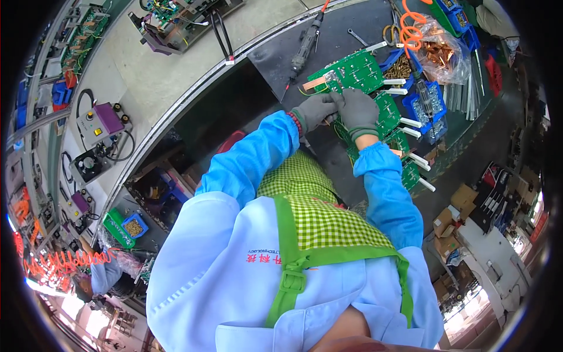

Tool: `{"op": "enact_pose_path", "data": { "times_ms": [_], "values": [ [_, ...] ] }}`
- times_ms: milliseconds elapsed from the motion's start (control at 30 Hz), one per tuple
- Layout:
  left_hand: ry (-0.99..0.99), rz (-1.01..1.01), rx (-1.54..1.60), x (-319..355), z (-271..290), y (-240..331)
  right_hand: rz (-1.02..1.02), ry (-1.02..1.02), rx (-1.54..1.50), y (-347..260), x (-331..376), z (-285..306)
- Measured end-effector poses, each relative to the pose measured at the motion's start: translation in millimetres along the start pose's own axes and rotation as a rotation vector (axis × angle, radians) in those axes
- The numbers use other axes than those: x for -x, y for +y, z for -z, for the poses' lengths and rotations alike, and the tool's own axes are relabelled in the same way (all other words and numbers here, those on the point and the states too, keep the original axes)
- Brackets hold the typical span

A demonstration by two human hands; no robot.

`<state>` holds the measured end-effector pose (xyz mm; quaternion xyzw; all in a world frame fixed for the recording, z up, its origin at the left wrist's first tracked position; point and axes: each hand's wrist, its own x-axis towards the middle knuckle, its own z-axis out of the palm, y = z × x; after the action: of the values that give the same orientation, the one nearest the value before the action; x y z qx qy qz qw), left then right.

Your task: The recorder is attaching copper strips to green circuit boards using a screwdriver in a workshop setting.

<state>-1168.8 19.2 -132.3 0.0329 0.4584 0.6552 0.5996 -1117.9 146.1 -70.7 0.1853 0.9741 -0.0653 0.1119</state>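
Note:
Both of my hands wear grey gloves and meet at the left edge of a row of green circuit boards [365,71]. My left hand [315,111] is closed, its fingertips touching those of my right hand. Fingers bent and closed, my right hand [358,110] lies over the boards. Anything pinched between the fingers is too small or hidden to name. Just beyond the fingertips, a copper strip [315,84] and a thin yellow-green wire [304,92] sit at the far board's left edge. White bars [409,122] stick out from the boards' right side.
An electric screwdriver [301,56] lies beyond my left hand, near a wrench [356,37]. To the right stand blue bins of small fasteners [398,68], a second screwdriver [423,97] and a plastic bag of copper parts [441,54]. A conveyor line [176,88] curves along the left.

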Motion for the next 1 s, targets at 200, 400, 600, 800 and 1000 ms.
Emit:
{"op": "enact_pose_path", "data": {
  "times_ms": [200, 400, 600, 800, 1000],
  "values": [
    [0.035, -0.008, 0.021, -3, 1, -6, -0.028, -0.046, -0.207, 14, 11, 3],
    [0.063, 0.073, 0.002, 4, 5, -2, 0.133, 0.134, -0.449, 18, 18, -10],
    [0.055, 0.047, 0.014, -2, -2, -3, 0.178, 0.165, -0.419, 21, 18, -18],
    [0.054, 0.035, -0.071, -7, -2, 8, 0.060, 0.251, -0.448, 12, 13, -18],
    [-0.074, -0.250, -0.426, -11, -3, 18, 0.205, 0.248, -0.535, 34, 8, -4]
  ]
}}
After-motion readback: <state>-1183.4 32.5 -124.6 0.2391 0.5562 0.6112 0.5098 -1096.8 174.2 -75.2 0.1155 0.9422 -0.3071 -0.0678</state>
